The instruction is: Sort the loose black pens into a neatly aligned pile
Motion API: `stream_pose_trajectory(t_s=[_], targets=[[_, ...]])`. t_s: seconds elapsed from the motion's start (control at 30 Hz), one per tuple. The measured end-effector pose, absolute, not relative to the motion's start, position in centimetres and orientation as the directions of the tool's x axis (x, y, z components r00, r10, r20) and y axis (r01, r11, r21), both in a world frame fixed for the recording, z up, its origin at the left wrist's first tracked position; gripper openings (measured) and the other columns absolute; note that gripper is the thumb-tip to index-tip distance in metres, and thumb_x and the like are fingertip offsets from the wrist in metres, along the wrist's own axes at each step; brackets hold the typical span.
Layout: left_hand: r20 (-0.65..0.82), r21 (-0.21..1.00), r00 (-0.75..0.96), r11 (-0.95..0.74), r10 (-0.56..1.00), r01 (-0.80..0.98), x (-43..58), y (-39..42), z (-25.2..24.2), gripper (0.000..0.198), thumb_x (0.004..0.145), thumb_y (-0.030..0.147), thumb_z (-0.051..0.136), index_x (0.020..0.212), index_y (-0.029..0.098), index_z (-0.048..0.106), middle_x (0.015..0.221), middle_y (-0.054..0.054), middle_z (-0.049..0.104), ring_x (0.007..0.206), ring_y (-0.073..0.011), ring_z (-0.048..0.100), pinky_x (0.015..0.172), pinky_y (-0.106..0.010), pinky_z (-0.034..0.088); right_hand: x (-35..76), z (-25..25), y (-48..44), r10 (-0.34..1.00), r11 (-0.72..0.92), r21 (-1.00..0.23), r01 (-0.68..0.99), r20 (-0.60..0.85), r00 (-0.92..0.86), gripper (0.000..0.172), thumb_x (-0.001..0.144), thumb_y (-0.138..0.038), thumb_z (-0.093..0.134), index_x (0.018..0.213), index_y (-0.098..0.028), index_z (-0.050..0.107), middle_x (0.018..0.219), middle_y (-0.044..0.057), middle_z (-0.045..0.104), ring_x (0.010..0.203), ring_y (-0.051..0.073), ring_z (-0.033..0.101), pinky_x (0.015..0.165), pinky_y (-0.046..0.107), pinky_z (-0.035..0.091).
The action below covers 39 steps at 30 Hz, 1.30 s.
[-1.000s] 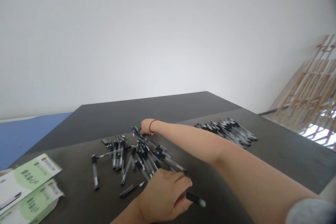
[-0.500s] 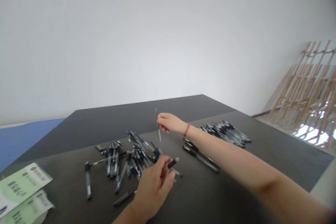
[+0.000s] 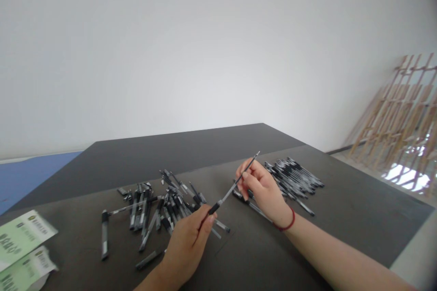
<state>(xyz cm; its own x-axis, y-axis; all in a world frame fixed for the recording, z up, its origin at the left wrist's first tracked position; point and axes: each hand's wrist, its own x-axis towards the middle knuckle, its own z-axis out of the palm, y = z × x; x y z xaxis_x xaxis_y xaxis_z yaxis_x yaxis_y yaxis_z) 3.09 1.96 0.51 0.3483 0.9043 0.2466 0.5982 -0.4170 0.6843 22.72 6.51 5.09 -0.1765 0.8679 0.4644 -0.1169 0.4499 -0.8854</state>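
My right hand [image 3: 264, 190], with a red string at the wrist, pinches a thin pen refill [image 3: 244, 174] that slants up to the right. My left hand [image 3: 187, 245] is closed on a black pen barrel [image 3: 215, 207], and the refill's lower end meets the barrel's tip. Both hands hover above a dark table [image 3: 307, 232]. A loose heap of black pens and pen parts [image 3: 160, 204] lies just left of the hands.
A neater row of black pens [image 3: 295, 175] lies at the right, beyond my right hand. Two green and white boxes [image 3: 22, 248] sit at the table's left edge. A wooden lattice frame [image 3: 403, 113] leans against the wall at far right.
My right hand came back from the pile with the refill and tilted it down toward my left hand. My left hand lifted the barrel until the two met.
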Motion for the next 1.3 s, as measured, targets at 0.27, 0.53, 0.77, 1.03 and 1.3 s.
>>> stream_pose_trajectory(t_s=[0.27, 0.53, 0.77, 1.03, 1.3], targets=[[0.243, 0.694, 0.357, -0.418, 0.902, 0.586, 3.0, 2.0, 0.5, 0.029, 0.096, 0.036, 0.031, 0.089, 0.022, 0.055, 0.077, 0.001, 0.063, 0.071, -0.0154, 0.06, 0.067, -0.023, 0.041, 22.7, 4.8, 6.1, 0.85, 0.487, -0.868, -0.095, 0.496, -0.177, 0.011, 0.09, -0.028, 0.046, 0.084, -0.019, 0.046, 0.065, -0.005, 0.05, 0.043, 0.006, 0.043, 0.041, 0.02, 0.036], [0.234, 0.689, 0.356, -0.412, 0.905, 0.596, 3.0, 2.0, 0.3, 0.03, 0.097, 0.037, 0.03, 0.091, 0.022, 0.055, 0.08, 0.001, 0.063, 0.074, -0.0155, 0.06, 0.069, -0.023, 0.04, 22.7, 4.4, 6.2, 0.849, 0.477, -0.864, -0.161, 0.5, -0.169, 0.012, 0.091, -0.032, 0.047, 0.085, -0.021, 0.046, 0.067, -0.004, 0.051, 0.045, 0.007, 0.045, 0.041, 0.02, 0.038], [0.233, 0.681, 0.353, -0.411, 0.906, 0.606, 3.1, 2.0, 0.4, 0.031, 0.097, 0.037, 0.03, 0.091, 0.022, 0.056, 0.078, 0.001, 0.063, 0.071, -0.0155, 0.06, 0.067, -0.023, 0.041, 22.7, 4.0, 6.2, 0.847, 0.481, -0.861, -0.165, 0.505, -0.168, 0.011, 0.092, -0.03, 0.046, 0.086, -0.02, 0.046, 0.067, -0.003, 0.053, 0.046, 0.008, 0.048, 0.044, 0.021, 0.039], [0.264, 0.673, 0.347, -0.43, 0.9, 0.602, 3.1, 2.0, 0.7, 0.033, 0.095, 0.038, 0.031, 0.085, 0.021, 0.058, 0.07, 0.001, 0.062, 0.064, -0.0151, 0.06, 0.063, -0.022, 0.043, 22.5, 3.6, 6.2, 0.828, 0.512, -0.833, -0.21, 0.543, -0.136, 0.011, 0.091, -0.031, 0.048, 0.086, -0.021, 0.046, 0.076, -0.001, 0.052, 0.052, 0.008, 0.05, 0.046, 0.022, 0.042], [0.262, 0.668, 0.355, -0.434, 0.898, 0.605, 3.1, 2.0, 0.4, 0.031, 0.096, 0.037, 0.03, 0.087, 0.022, 0.055, 0.073, 0.0, 0.062, 0.066, -0.0153, 0.06, 0.063, -0.022, 0.042, 22.6, 3.7, 5.9, 0.835, 0.475, -0.835, -0.277, 0.527, -0.157, 0.009, 0.091, -0.03, 0.048, 0.088, -0.022, 0.047, 0.077, -0.002, 0.051, 0.052, 0.008, 0.05, 0.044, 0.021, 0.044]])
